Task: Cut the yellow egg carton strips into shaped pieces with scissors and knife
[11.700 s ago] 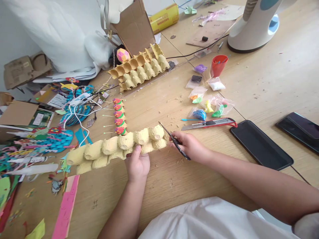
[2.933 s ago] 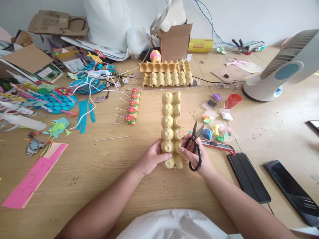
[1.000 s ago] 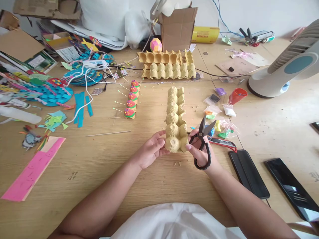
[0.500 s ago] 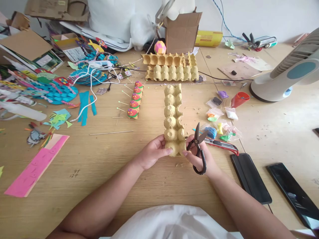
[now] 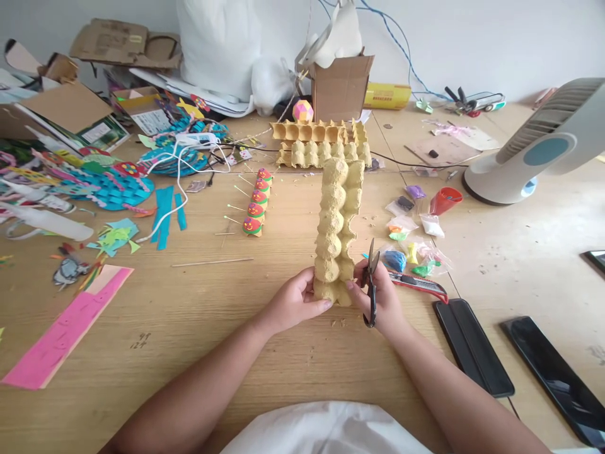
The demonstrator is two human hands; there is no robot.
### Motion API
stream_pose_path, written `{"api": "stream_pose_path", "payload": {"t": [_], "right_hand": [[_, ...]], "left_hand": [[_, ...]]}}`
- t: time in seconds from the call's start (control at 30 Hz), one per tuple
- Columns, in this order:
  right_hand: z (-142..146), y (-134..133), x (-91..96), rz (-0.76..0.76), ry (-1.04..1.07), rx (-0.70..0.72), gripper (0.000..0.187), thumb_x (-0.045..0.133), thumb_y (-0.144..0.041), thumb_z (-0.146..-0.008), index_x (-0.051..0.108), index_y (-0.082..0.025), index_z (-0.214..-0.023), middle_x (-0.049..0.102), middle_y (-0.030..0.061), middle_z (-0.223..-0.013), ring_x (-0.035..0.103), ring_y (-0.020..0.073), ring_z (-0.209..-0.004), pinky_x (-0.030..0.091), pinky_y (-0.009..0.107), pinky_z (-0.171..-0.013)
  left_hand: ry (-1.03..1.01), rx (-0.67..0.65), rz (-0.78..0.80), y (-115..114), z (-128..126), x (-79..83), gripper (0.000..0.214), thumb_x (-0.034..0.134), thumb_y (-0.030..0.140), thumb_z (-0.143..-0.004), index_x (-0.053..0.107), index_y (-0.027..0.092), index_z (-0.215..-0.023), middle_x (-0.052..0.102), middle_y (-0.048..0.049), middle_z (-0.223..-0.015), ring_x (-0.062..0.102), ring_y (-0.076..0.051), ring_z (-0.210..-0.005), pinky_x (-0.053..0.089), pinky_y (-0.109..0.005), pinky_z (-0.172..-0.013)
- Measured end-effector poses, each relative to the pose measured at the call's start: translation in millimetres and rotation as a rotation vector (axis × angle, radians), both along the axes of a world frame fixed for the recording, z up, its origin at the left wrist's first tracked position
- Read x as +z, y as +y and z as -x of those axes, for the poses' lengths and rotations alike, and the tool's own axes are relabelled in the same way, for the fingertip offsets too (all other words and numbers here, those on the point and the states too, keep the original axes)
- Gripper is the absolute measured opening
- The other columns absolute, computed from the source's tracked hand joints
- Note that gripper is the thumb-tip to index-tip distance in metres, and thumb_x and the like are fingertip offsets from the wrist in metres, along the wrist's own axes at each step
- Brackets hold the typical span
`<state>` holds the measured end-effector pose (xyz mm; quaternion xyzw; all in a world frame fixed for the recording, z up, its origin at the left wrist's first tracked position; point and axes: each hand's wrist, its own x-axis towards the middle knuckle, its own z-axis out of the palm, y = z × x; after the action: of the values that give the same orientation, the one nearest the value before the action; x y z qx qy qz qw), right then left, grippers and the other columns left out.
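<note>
A tan egg carton piece (image 5: 331, 233), two cups wide, stands with its long side pointing away from me, its domed cups facing up. My left hand (image 5: 297, 299) grips its near left corner, thumb on top and fingers beneath. In my right hand (image 5: 380, 296) are black-handled scissors (image 5: 371, 284), blades pointing away and slightly parted. The thumb of that hand also touches the carton's near right corner. Left of the carton lies a row of painted egg-cup pieces (image 5: 258, 202) in red and green with smiling faces, pins sticking out to the left.
More egg cartons (image 5: 326, 142) lie at the back. To the right are bagged clay packets (image 5: 395, 260), a red cup (image 5: 445, 200), a utility knife (image 5: 418, 285), two dark phone-like slabs (image 5: 474, 347) and a white fan (image 5: 524, 151). Paper crafts (image 5: 111, 183) crowd the left.
The egg carton has tilted, its far end raised and shifted slightly right, showing more of its left side. The scissors have turned more edge-on. My view has tipped up a little.
</note>
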<state>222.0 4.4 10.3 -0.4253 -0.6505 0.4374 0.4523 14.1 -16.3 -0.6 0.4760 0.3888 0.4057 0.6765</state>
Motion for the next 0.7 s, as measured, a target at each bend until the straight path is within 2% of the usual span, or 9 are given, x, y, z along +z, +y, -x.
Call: {"api": "stream_pose_path", "payload": {"t": [0.17, 0.43, 0.7], "right_hand": [[1.4, -1.2, 5.1, -0.001, -0.003, -0.018, 0.027, 0.072, -0.025, -0.086, 0.049, -0.028, -0.100, 0.048, -0.0031, -0.086, 0.045, 0.0128, -0.072, 0.041, 0.028, -0.067], [0.6, -2.0, 4.2, -0.051, -0.004, -0.002, 0.022, 0.068, -0.021, -0.087, 0.049, -0.027, -0.098, 0.048, -0.0021, -0.088, 0.047, 0.0130, -0.076, 0.043, 0.028, -0.070], [-0.6, -3.1, 0.3, -0.105, -0.018, -0.007, 0.020, 0.064, -0.019, -0.088, 0.050, -0.026, -0.100, 0.049, -0.0016, -0.090, 0.049, 0.0128, -0.078, 0.043, 0.028, -0.072]], "left_hand": [[0.084, 0.002, -0.026, -1.9, 0.9, -0.2, 0.050, 0.077, 0.024, -0.082, 0.057, 0.021, -0.128, 0.066, -0.0096, -0.122, 0.064, -0.022, -0.109, 0.052, -0.031, -0.092], [0.179, 0.046, -0.170, -1.3, 0.1, 2.5, 0.048, 0.074, 0.020, -0.082, 0.059, 0.021, -0.128, 0.065, -0.0096, -0.126, 0.061, -0.023, -0.118, 0.046, -0.032, -0.102], [0.210, 0.021, -0.177, 0.0, -1.1, 2.7, 0.048, 0.070, 0.014, -0.082, 0.055, 0.019, -0.127, 0.064, -0.0108, -0.129, 0.060, -0.024, -0.120, 0.046, -0.035, -0.105]]}}
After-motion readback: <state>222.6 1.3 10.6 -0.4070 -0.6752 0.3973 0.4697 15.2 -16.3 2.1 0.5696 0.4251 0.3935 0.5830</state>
